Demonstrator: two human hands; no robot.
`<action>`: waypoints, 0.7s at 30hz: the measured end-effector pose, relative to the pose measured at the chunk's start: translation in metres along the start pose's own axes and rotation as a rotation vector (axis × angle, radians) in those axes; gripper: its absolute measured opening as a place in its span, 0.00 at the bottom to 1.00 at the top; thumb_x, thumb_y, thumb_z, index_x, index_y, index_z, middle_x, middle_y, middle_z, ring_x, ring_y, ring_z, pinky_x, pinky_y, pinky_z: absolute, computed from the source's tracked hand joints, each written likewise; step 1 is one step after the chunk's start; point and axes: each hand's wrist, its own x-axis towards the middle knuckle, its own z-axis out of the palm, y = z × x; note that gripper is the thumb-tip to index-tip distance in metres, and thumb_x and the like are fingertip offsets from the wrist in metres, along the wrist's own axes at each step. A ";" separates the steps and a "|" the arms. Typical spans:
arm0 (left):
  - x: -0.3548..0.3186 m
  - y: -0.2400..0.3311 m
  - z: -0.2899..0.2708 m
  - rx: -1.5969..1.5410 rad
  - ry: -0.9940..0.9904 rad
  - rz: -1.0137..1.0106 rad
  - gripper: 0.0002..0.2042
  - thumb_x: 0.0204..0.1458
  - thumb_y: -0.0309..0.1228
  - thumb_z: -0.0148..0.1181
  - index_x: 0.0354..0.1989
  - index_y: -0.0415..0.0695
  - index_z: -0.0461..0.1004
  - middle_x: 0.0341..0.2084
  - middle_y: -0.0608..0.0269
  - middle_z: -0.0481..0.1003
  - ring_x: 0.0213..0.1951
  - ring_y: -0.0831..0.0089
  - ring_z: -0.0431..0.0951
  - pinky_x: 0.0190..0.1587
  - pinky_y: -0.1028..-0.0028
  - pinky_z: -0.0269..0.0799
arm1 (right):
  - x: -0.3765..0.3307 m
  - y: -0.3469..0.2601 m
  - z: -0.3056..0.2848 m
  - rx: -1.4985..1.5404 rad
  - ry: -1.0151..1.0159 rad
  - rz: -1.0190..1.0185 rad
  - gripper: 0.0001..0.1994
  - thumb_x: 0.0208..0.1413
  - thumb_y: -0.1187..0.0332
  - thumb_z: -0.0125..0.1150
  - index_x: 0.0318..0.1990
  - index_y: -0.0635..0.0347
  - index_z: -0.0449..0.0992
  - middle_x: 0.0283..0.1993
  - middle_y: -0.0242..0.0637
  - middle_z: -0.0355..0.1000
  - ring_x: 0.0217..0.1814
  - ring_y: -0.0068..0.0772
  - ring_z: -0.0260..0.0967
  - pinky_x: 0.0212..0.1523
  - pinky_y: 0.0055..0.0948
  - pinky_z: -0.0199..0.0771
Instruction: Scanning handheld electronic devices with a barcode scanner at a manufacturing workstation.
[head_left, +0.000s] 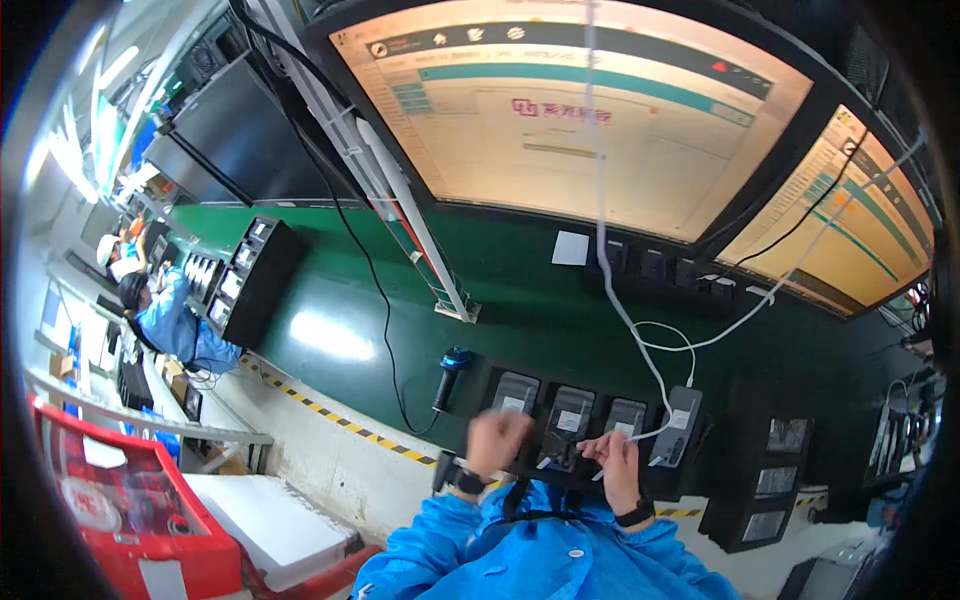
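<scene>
My left hand [497,440] hovers over the leftmost slot of a black tray [480,385]; its fingers are curled and smeared by motion. Beneath it lies a dark flat device [516,388] with a white label. My right hand [617,468] is closed, pinching a white cable [652,432] near the tray's front. Two more dark labelled devices, a middle one [572,410] and another [627,412], sit in the tray beside my fingers. To their right a grey device [678,428] lies with a white plug at its top end.
A handheld scanner [450,378] stands left of the tray on the green bench [340,270]. Large monitors [600,130] hang above, with cables dangling in front. Another black tray [762,500] of devices is at right. Left are a red bin [130,500] and co-workers in blue [175,320].
</scene>
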 end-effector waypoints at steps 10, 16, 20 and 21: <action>0.067 -0.245 -0.030 0.105 -0.024 -0.510 0.22 0.42 0.37 0.64 0.44 0.38 0.70 0.38 0.44 0.77 0.42 0.49 0.78 0.45 0.57 0.72 | 0.034 0.030 0.064 0.068 -0.258 0.406 0.16 0.67 0.56 0.37 0.34 0.55 0.66 0.22 0.31 0.68 0.28 0.35 0.74 0.33 0.31 0.72; -0.005 -0.084 -0.093 -0.380 -0.314 -0.501 0.07 0.50 0.29 0.59 0.33 0.39 0.71 0.18 0.69 0.71 0.20 0.81 0.69 0.22 0.76 0.65 | 0.041 0.047 0.087 -0.226 0.118 0.140 0.21 0.69 0.50 0.37 0.45 0.62 0.67 0.41 0.37 0.74 0.42 0.28 0.74 0.42 0.28 0.71; -0.022 -0.064 -0.081 -0.271 -0.472 -0.400 0.11 0.52 0.33 0.62 0.34 0.37 0.72 0.18 0.67 0.73 0.21 0.79 0.71 0.25 0.75 0.67 | 0.051 0.090 0.091 -0.460 0.125 -0.044 0.24 0.68 0.47 0.34 0.49 0.61 0.65 0.48 0.38 0.70 0.50 0.27 0.67 0.50 0.26 0.65; -0.017 -0.058 -0.080 -0.217 -0.508 -0.411 0.12 0.52 0.35 0.62 0.33 0.36 0.72 0.18 0.66 0.73 0.22 0.78 0.72 0.26 0.74 0.68 | 0.055 0.087 0.096 -0.497 0.102 -0.022 0.25 0.69 0.47 0.33 0.49 0.63 0.65 0.42 0.34 0.64 0.48 0.27 0.63 0.53 0.26 0.61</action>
